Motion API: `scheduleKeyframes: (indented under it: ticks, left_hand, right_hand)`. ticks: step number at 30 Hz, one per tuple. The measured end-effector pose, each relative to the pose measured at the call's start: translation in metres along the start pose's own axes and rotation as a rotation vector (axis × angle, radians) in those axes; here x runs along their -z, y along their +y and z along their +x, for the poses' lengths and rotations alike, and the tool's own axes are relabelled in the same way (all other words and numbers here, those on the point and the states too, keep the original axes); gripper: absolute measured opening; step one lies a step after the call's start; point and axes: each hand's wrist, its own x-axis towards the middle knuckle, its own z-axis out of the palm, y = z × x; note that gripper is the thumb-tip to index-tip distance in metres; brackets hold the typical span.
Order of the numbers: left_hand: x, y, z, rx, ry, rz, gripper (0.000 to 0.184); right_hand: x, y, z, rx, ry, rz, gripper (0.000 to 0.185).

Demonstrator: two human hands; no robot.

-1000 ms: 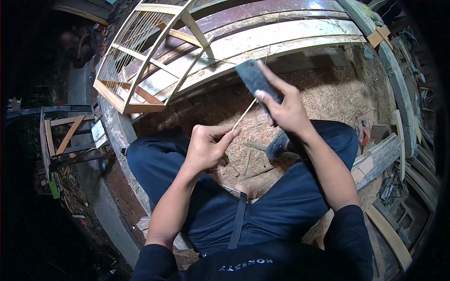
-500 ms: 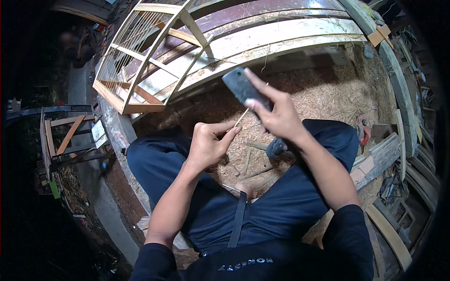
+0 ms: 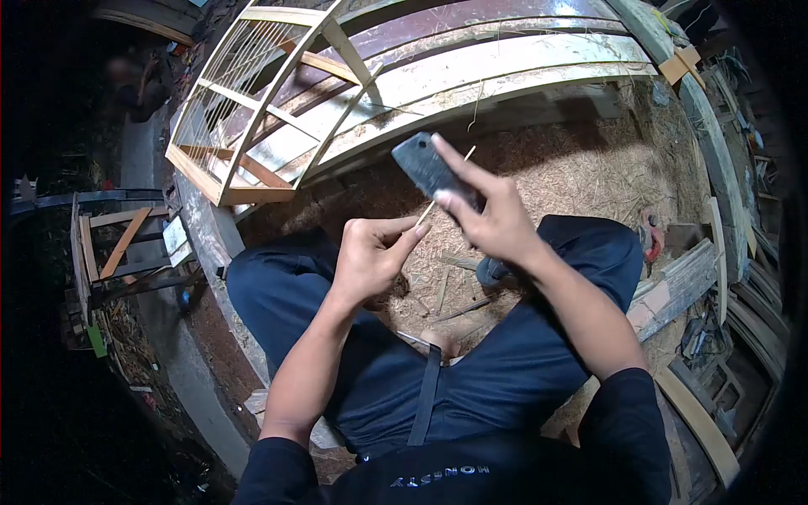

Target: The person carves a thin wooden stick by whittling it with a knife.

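A thin bamboo stick (image 3: 427, 214) is pinched between the thumb and index finger of my left hand (image 3: 372, 259). It slants up to the right and passes behind the blade, its tip showing past my right hand. My right hand (image 3: 497, 217) is closed on a broad dark cleaver-like blade (image 3: 425, 168) with a round hole near one corner. The index finger lies stretched along the blade, and the thumb presses close to the stick. The blade's handle is hidden by my hand.
A curved wooden frame strung with thin rods, like a birdcage side (image 3: 252, 105), leans on the slatted bench (image 3: 454, 93). Shavings (image 3: 581, 181) cover the ground. A red-handled tool (image 3: 652, 237) lies at right, near stacked wood strips (image 3: 757, 311). A person (image 3: 143, 88) is at the far left.
My right hand and the blade have shifted slightly left and down. More of the stick's far end now shows beyond my right hand. My left hand has barely moved.
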Motion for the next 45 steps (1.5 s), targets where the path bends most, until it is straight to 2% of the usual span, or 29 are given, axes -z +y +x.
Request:
scheduleKeyframes:
  ticks: [2, 5, 7, 9, 13, 14, 17, 18, 21, 23, 25, 26, 31, 34, 35, 36, 37, 39, 42, 44, 45]
  left_hand:
    - [0.001, 0.005, 0.001, 0.013, 0.001, -0.009, 0.025]
    - [0.000, 0.003, 0.001, 0.018, 0.012, -0.048, 0.025]
    - [0.001, 0.001, 0.000, 0.014, 0.005, -0.030, 0.024]
    - [0.002, 0.004, 0.000, 0.007, 0.003, -0.025, 0.024]
    - [0.002, 0.006, 0.000, 0.026, -0.003, -0.068, 0.024]
    - [0.000, 0.004, 0.000, 0.011, 0.001, -0.091, 0.024]
    - [0.003, -0.007, -0.007, 0.006, -0.017, -0.065, 0.024]
    - [0.004, -0.006, -0.008, 0.014, -0.024, -0.019, 0.025]
    - [0.003, 0.000, -0.002, 0.008, -0.001, -0.054, 0.025]
    - [0.002, 0.005, -0.001, 0.033, 0.000, -0.065, 0.025]
    - [0.003, 0.000, -0.002, 0.041, 0.002, -0.035, 0.025]
    - [0.003, 0.000, -0.002, 0.040, 0.002, -0.033, 0.025]
    - [0.004, -0.003, -0.007, 0.033, -0.027, -0.069, 0.025]
    - [0.005, 0.003, -0.004, 0.058, -0.031, -0.037, 0.025]
    - [0.003, 0.006, -0.001, 0.075, -0.022, -0.041, 0.025]
    - [-0.001, 0.002, 0.001, -0.003, 0.016, -0.096, 0.025]
    - [-0.003, 0.001, 0.001, -0.005, 0.017, -0.096, 0.025]
    - [-0.002, 0.000, 0.001, 0.016, 0.011, -0.097, 0.025]
    - [-0.001, 0.002, 0.001, 0.013, 0.008, -0.075, 0.023]
    - [0.000, 0.003, 0.000, 0.024, -0.006, -0.054, 0.023]
    - [0.001, 0.004, 0.001, 0.035, -0.019, -0.021, 0.023]
  right_hand:
    - [0.002, 0.003, 0.005, -0.009, 0.048, 0.004, 0.064]
    - [0.013, -0.002, 0.014, -0.131, 0.135, 0.062, 0.064]
    - [0.006, 0.004, 0.008, -0.003, 0.101, -0.004, 0.064]
    - [0.000, 0.001, 0.002, -0.003, 0.033, -0.004, 0.064]
    - [0.014, -0.016, 0.011, -0.365, 0.054, 0.086, 0.062]
    - [0.010, -0.006, 0.009, -0.223, 0.085, 0.052, 0.062]
    - [0.010, 0.000, 0.005, -0.093, 0.098, -0.019, 0.062]
    - [0.013, -0.008, 0.007, -0.224, 0.079, 0.045, 0.062]
    - [0.007, 0.004, 0.008, -0.150, 0.134, 0.047, 0.063]
    - [0.003, 0.007, 0.003, 0.041, 0.110, -0.046, 0.063]
    - [0.000, 0.004, 0.002, -0.004, 0.100, -0.095, 0.063]
    - [0.005, 0.000, 0.006, -0.084, 0.110, -0.014, 0.063]
    - [0.009, 0.002, 0.003, -0.071, 0.082, 0.005, 0.064]
    - [0.011, -0.007, 0.005, -0.281, 0.067, 0.115, 0.065]
    - [0.009, -0.007, 0.004, -0.224, 0.053, 0.082, 0.065]
    - [0.006, -0.008, 0.003, -0.167, 0.042, 0.049, 0.065]
    - [-0.001, 0.000, 0.000, 0.028, 0.044, -0.018, 0.065]
    - [0.002, 0.000, 0.001, 0.035, 0.057, -0.050, 0.065]
    - [0.013, -0.007, 0.007, -0.186, 0.084, 0.078, 0.066]
    - [0.008, -0.013, -0.001, -0.156, -0.024, 0.073, 0.066]
    - [0.001, -0.010, -0.004, -0.041, -0.035, 0.044, 0.066]
